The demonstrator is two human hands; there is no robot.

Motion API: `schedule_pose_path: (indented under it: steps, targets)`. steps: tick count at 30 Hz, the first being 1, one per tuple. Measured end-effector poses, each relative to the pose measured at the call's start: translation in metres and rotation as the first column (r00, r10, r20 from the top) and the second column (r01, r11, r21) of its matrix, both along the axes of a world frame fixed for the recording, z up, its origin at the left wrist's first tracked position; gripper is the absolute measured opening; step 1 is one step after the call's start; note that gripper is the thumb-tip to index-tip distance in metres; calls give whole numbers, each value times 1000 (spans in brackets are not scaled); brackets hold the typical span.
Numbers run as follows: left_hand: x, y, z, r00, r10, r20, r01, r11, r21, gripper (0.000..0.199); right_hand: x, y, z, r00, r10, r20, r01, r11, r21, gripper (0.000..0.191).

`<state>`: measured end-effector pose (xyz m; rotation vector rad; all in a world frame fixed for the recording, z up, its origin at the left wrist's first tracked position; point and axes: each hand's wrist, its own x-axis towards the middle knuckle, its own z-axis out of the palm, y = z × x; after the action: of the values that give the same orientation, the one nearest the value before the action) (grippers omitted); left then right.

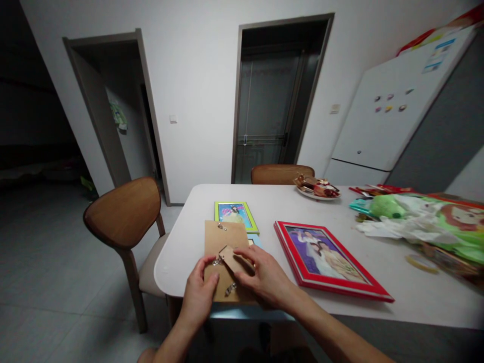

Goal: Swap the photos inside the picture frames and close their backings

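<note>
A brown picture-frame backing board (223,234) lies near the table's front left corner, with metal hardware (230,289) on its face. My left hand (199,287) grips the board's left edge, thumb on top and index fingertip beside a metal piece (218,261). Between the thumb and fingers of my right hand (262,277) is the brown stand flap (231,258), tilted up from the board. Behind the board lies a green-framed picture (236,214); part of a light blue frame (254,240) shows beside it. To the right rests a red picture frame (333,257) with a photo.
A plate (317,195) of wrapped items stands at the table's back. Crumpled packaging (412,217) and a tape roll (422,263) lie on the right. Wooden chairs stand at the left (124,214) and behind the table (282,174).
</note>
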<state>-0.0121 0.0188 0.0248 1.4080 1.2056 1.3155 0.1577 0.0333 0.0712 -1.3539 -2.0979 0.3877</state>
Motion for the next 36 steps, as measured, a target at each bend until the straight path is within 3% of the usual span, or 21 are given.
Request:
schedule_pose_path:
  steps: [3,5,8,11,19,21,24,26,28,30,32,36]
  targets:
    - [-27,8,-2,973,80,216,-50,989,-141,42,8,5,-6,999,-27,-20,27,1000,7,35]
    - [-51,11,-4,961,139,241,-87,973,-214,46,20,11,-17,990,-126,60,126,992,-2,37]
    - [-83,13,-9,976,182,118,-148,957,-250,47,38,18,-36,939,-254,232,267,963,-26,42]
    - [-99,17,-13,975,193,-111,-212,958,-191,46,46,21,-51,894,-297,335,329,943,-43,47]
    - [-111,26,-14,858,231,-458,-283,958,-47,35,48,31,-56,902,-327,284,362,929,-82,54]
    - [-105,24,-13,822,257,-509,-297,955,2,37,50,33,-53,924,-347,162,369,920,-133,56]
    - [-76,14,-10,782,272,-561,-245,962,125,39,48,29,-43,907,-366,-209,278,892,-358,61]
    - [-45,3,-5,792,227,-567,-131,970,205,39,43,21,-33,786,-397,-474,111,845,-523,68]
    - [-11,-8,1,814,151,-561,-6,968,252,39,36,13,-21,634,-427,-644,-53,808,-587,76]
    - [19,-18,6,812,77,-578,122,947,298,49,29,5,-10,538,-421,-730,-144,807,-572,81]
    - [40,-24,11,799,71,-597,199,906,375,55,24,-1,-2,502,-390,-772,-194,819,-540,83]
    - [50,-24,20,801,119,-586,256,818,516,42,24,0,0,549,-338,-765,-181,845,-504,82]
